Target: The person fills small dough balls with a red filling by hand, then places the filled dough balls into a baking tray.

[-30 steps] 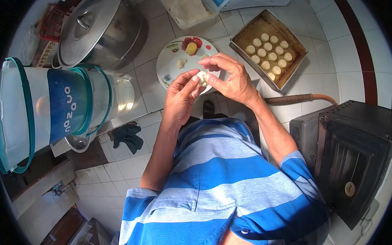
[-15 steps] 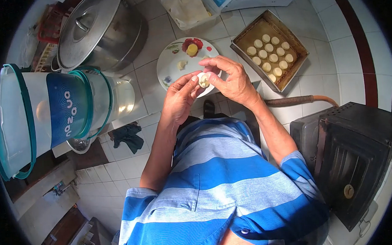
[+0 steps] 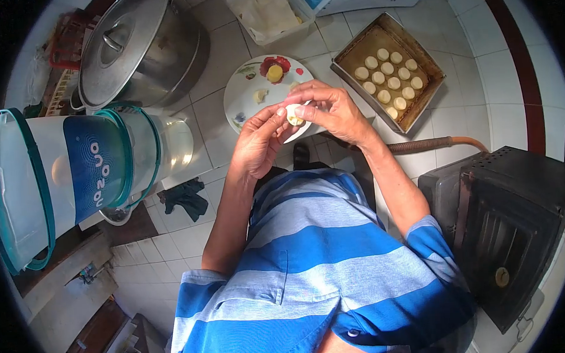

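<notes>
Both hands, left hand (image 3: 259, 143) and right hand (image 3: 333, 111), pinch dough piece (image 3: 294, 115), apparently filled, above flowered plate (image 3: 244, 93).

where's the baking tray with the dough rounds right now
In the head view the baking tray sits upper right on the tiled counter, right of the flowered plate and beyond the right hand.
</notes>
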### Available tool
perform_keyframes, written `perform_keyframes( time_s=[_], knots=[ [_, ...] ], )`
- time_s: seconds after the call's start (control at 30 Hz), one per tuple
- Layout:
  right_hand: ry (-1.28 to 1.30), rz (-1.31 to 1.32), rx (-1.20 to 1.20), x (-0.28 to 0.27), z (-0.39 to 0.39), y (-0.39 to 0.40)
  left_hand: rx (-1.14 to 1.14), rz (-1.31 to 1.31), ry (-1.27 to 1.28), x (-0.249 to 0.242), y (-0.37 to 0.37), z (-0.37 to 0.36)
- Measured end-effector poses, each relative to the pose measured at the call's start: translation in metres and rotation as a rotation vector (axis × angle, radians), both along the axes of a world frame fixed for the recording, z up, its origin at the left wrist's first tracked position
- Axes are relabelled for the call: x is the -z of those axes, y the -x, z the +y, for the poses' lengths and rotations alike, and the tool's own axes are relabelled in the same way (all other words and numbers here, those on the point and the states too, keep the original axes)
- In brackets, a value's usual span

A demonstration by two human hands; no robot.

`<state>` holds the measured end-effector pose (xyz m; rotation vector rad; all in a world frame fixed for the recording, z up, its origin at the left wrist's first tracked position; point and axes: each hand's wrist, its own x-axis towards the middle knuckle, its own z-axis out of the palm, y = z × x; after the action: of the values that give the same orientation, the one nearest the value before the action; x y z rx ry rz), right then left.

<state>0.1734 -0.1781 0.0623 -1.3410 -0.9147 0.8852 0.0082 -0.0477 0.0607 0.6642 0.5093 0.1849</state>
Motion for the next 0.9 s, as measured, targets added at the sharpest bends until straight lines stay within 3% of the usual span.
perform_keyframes(
  time_s=[0.07,0.1,0.17,0.37,0.4,0.53,0.73,0.9],
  knots=[
    [-0.142,-0.457,0.105,0.002,0.001,0.001,-0.011,-0.001,0.006,0.0,-0.001,0.001],
    [-0.143,-0.456,0.101,-0.002,0.001,0.002,-0.027,-0.004,0.062,-0.001,-0.001,0.0],
    [-0.229,-1.122,0.181,-0.014,-0.002,0.002,-0.042,-0.008,0.12,-0.001,-0.001,0.0],
    [-0.182,-0.88,0.099,-0.009,-0.01,0.006,-0.028,-0.057,0.201,-0.004,-0.001,-0.002],
    [-0.123,-0.83,0.075,-0.009,-0.011,0.008,-0.012,-0.014,0.086,0.0,-0.004,0.0],
    [-0.225,-0.84,0.105,-0.012,-0.007,0.012,-0.058,0.074,-0.124,-0.003,-0.008,-0.005],
    [-0.15,-0.8,0.073,-0.006,-0.01,0.012,-0.067,0.1,-0.112,-0.009,-0.007,-0.002],
    [-0.242,-0.788,0.102,-0.007,-0.007,0.016,-0.033,0.093,-0.219,-0.01,-0.006,-0.002]
  ],
)
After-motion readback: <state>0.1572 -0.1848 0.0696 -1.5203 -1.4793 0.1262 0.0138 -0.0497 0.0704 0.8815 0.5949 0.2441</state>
